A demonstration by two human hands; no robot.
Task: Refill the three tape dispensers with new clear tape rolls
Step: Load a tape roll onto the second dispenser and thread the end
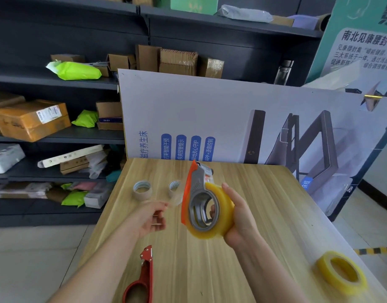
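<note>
Right hand (242, 217) grip closed around dispenser (201, 193) with tape roll (223, 206).

You have two hands out over the bench (264, 193): your left hand (152, 217) and your right hand (240, 217). There are two tape dispensers, a grey and orange one (199, 193) and a red one (142, 278). There are two yellow tape rolls, one (221, 204) on the grey dispenser and one (341, 272) lying flat. There are two empty cardboard cores (142, 190) (174, 186).
</note>
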